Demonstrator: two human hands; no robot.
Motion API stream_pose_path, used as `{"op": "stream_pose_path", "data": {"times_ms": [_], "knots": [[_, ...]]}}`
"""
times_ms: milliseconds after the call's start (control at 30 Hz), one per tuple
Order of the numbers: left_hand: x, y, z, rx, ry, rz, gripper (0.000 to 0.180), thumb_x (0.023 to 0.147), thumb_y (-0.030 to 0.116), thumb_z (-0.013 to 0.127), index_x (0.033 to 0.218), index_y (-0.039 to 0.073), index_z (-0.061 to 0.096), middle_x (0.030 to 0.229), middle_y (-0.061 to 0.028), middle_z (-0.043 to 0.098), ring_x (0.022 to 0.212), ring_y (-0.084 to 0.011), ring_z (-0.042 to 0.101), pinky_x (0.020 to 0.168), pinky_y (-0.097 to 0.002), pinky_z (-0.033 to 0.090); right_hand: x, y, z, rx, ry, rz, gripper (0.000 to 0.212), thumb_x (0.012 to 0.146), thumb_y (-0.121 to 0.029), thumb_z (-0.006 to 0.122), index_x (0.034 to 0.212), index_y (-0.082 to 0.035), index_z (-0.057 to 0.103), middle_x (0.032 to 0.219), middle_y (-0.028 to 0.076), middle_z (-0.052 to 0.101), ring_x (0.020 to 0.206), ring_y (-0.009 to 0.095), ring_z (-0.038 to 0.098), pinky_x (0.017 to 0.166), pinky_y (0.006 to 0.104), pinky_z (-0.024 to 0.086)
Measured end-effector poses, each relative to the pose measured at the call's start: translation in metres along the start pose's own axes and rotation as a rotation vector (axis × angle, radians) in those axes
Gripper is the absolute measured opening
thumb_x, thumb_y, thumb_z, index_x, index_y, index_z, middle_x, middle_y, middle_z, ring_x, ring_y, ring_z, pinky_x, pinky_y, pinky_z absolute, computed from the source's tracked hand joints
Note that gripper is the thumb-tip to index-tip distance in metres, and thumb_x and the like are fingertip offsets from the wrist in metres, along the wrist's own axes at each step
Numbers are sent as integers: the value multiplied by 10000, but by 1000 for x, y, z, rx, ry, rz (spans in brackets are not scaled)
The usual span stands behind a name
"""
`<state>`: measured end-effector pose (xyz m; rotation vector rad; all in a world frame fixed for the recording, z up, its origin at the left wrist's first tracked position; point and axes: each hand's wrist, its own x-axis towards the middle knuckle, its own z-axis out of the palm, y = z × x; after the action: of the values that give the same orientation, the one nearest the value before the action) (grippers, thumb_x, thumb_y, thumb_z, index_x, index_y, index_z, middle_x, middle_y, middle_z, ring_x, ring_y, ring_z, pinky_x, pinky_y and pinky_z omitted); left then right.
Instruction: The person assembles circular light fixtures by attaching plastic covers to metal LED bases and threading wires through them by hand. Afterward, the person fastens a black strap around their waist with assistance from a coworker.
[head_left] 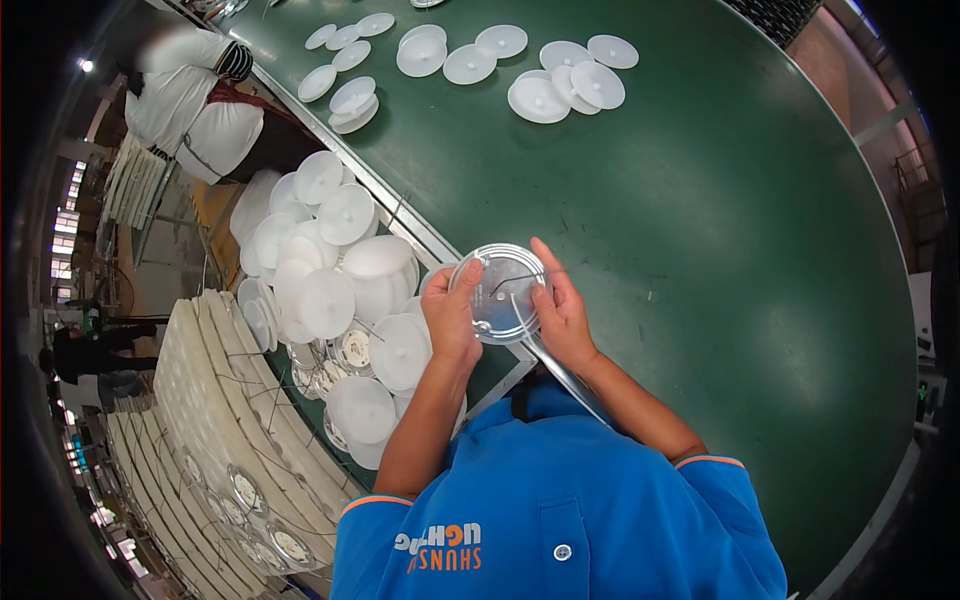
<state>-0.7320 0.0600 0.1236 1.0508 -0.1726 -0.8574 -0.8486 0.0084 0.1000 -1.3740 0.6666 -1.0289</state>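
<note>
Between my two hands I hold a round, shiny metal lamp base (503, 313) with raised rings and a short dark wire on its face. My left hand (455, 318) grips its left edge, thumb on top. From the right, my right hand (564, 318) clasps the opposite edge, its thumb resting near the wire. The fingers beneath the base are hidden. Just left of my left hand lies a heap of white round lamp covers (327, 303), with several open lamp bases (353, 349) showing wires and pale boards among them.
The green table (720, 230) has a metal edge (400, 210). More white covers (468, 64) lie scattered at its far side. Stacked foam trays (215, 385) stand at lower left, some holding lamp bases (245, 490). A co-worker in white (190, 95) bends at the far left.
</note>
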Motion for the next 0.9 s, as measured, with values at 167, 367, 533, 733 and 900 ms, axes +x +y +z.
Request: {"op": "stream_pose_path", "data": {"times_ms": [167, 367, 533, 733, 900], "knots": [[23, -4, -12, 474, -20, 167, 274, 769, 224, 702, 643, 84, 503, 529, 42, 448, 435, -47, 379, 386, -224, 304, 22, -23, -13, 208, -202, 320, 343, 845, -83, 515, 1174, 10, 504, 1079, 72, 582, 940, 136, 548, 832, 267, 428], [27, -18, -8, 833, -235, 268, 362, 896, 296, 488, 711, -13, 526, 602, -84, 480, 595, -138, 420, 556, -307, 374, 37, -10, -22, -403, -249, 119, 204, 777, -204, 651, 830, -10, 617, 794, 122, 618, 715, 196, 592, 652, 300, 460], [34, -27, -11, 534, -292, 20, 422, 946, 364, 346, 867, 21, 581, 748, -36, 558, 678, -82, 507, 615, -228, 416, 32, 17, -24, -460, -118, -116, 184, 827, -138, 587, 931, 13, 602, 747, 86, 608, 685, 140, 579, 581, 263, 449], [54, -33, 8, 574, -428, 34, 211, 910, 170, 482, 1001, -8, 548, 882, -36, 579, 793, -72, 517, 725, -210, 421, 52, 13, -37, 131, -117, 330, 261, 895, -143, 488, 1114, -11, 541, 753, -26, 487, 528, 23, 433, 423, 155, 321], [107, -30, 29, 750, -470, -94, 246, 902, 224, 510, 1025, 15, 552, 877, -22, 568, 788, -67, 499, 673, -210, 428, 83, 10, -50, 197, -110, 243, 280, 892, -120, 464, 1144, -22, 534, 815, -7, 470, 617, 41, 447, 533, 177, 394]]}}
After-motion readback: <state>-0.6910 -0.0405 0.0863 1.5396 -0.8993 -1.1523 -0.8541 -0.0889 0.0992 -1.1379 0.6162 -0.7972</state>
